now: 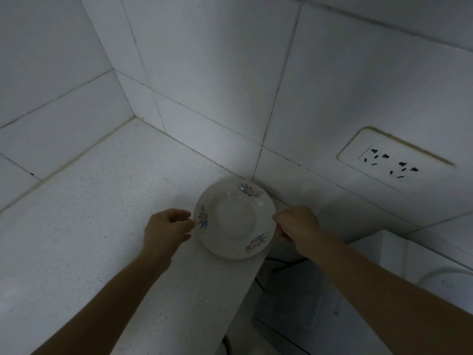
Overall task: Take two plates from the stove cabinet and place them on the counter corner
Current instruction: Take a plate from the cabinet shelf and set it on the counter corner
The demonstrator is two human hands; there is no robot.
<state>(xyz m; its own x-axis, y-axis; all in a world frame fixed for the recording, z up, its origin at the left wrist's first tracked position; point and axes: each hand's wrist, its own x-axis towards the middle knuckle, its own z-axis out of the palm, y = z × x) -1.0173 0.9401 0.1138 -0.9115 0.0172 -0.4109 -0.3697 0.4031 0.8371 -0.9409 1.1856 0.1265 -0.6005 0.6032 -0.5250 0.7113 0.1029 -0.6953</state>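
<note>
We are at the setting-down step. The round white ceramic plate with small floral sprigs on its rim (pixel 234 219) sits at the near right end of the pale speckled stone desk (pixel 102 213), close to the white tiled wall (pixel 217 85) and its junction with the desk, with part of its rim reaching past the desk's front edge. Only one plate face shows; whether a second lies stacked beneath it we cannot tell from this view.

Our left hand (pixel 166 228) is curled at the plate's left rim, fingertips touching or just beside it, and our right hand (pixel 294 225) is closed in a pinch at the right rim. Whether the plate already bears its full weight on the desk or hangs slightly above it we cannot tell.

The next move, as we judge it, calls for nudging the plate further in so no rim overhangs, then easing both hands off evenly so it does not tip toward the drop on the right, where dark cables (pixel 279 265) lie. The white double wall socket (pixel 391 160) is well clear.
</note>
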